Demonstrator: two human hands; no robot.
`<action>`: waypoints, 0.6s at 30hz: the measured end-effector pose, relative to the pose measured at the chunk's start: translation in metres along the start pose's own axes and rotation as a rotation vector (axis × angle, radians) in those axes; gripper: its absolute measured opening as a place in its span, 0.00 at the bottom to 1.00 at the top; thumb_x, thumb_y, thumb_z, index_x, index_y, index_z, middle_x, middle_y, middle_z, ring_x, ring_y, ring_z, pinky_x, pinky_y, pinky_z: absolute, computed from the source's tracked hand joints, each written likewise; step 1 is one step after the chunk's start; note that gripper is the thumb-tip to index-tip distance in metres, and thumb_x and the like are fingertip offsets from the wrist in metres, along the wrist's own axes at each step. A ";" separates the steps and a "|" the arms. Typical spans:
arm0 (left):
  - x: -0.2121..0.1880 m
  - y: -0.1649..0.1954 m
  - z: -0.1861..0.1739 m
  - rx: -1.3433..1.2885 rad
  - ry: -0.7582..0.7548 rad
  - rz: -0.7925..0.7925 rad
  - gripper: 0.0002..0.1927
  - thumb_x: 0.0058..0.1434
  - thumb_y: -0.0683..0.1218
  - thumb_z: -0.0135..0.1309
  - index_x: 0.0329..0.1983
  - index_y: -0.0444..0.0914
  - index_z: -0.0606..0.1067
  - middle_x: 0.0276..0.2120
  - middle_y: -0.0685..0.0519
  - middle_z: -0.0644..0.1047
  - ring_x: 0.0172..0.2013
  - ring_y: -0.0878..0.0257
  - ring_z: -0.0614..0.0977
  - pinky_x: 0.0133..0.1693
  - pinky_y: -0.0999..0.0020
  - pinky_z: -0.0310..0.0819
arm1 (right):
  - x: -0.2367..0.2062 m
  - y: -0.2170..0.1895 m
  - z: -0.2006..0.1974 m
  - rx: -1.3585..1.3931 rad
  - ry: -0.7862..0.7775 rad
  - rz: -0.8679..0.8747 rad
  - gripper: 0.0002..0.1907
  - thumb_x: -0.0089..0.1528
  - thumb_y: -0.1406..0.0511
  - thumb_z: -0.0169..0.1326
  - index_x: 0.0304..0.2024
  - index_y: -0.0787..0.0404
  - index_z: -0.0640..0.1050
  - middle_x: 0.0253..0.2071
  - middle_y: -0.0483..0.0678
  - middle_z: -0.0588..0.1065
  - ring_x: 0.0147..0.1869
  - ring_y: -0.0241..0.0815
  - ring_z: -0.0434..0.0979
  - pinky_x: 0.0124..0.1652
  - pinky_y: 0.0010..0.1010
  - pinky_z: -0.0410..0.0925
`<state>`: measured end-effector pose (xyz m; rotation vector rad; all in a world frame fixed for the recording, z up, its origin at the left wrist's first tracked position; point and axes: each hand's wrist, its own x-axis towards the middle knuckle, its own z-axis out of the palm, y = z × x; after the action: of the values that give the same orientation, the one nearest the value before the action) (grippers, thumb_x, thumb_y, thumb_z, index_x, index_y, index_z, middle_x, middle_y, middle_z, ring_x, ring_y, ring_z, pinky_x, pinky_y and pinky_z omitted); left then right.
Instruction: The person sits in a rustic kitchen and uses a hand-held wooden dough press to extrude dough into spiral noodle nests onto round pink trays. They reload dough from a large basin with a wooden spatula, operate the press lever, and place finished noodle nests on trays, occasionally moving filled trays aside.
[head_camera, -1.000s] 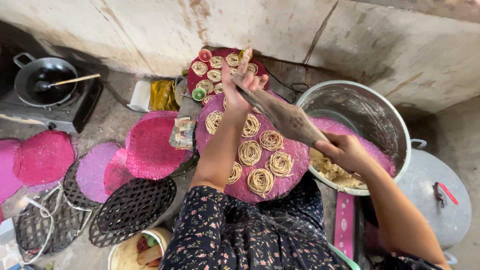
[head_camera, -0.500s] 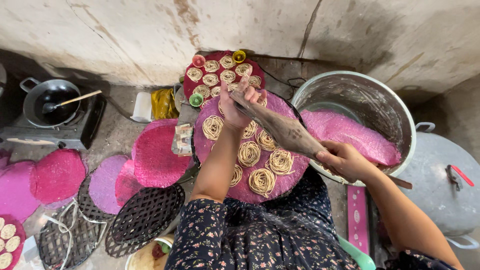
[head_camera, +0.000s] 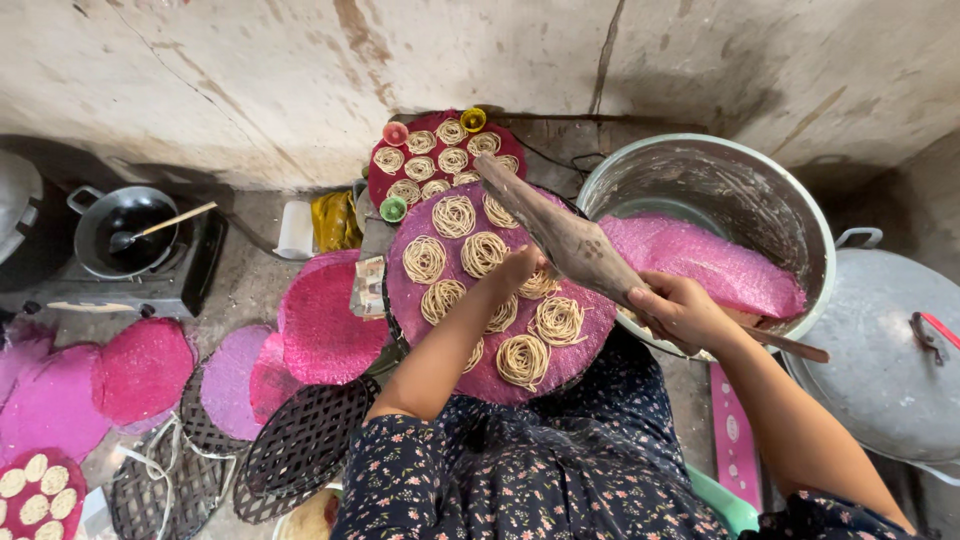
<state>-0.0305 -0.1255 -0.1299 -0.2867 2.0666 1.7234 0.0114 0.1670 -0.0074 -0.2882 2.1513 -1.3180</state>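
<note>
A stained concrete wall backs a cluttered floor. A round pink woven mat (head_camera: 452, 330) lies just in front of the person, covered with pale coiled noodle nests (head_camera: 524, 360). The left hand (head_camera: 520, 268) rests fingers-together on the nests. The right hand (head_camera: 680, 310) is clamped around a long brown wooden press (head_camera: 570, 240), angled above the mat beside a large steel pot (head_camera: 790, 215).

The grey concrete floor (head_camera: 250, 290) bears a stove (head_camera: 130, 285), pink woven mats (head_camera: 145, 365) and a steel pot (head_camera: 720, 190).
</note>
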 end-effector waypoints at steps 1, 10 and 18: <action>-0.006 0.005 0.001 -0.028 0.038 -0.014 0.27 0.68 0.58 0.35 0.46 0.33 0.77 0.48 0.43 0.79 0.51 0.53 0.75 0.57 0.54 0.66 | 0.001 0.002 0.000 0.002 0.019 -0.019 0.20 0.65 0.54 0.52 0.48 0.63 0.80 0.23 0.43 0.71 0.23 0.33 0.69 0.25 0.28 0.65; -0.028 0.016 -0.003 0.813 0.188 0.269 0.41 0.69 0.70 0.24 0.38 0.40 0.83 0.74 0.51 0.59 0.66 0.52 0.58 0.68 0.46 0.47 | -0.008 0.011 -0.006 0.100 0.192 -0.120 0.23 0.66 0.56 0.52 0.57 0.64 0.77 0.28 0.45 0.75 0.28 0.31 0.73 0.29 0.26 0.68; -0.044 0.016 0.002 0.573 0.412 0.875 0.44 0.53 0.65 0.61 0.65 0.33 0.67 0.61 0.41 0.69 0.61 0.49 0.70 0.62 0.47 0.64 | -0.025 -0.006 0.041 0.215 0.075 -0.153 0.26 0.65 0.56 0.51 0.60 0.65 0.74 0.29 0.47 0.75 0.27 0.36 0.73 0.28 0.29 0.68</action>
<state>0.0017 -0.1253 -0.0963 0.5714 3.1828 1.4140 0.0551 0.1452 -0.0066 -0.3252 2.0591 -1.6563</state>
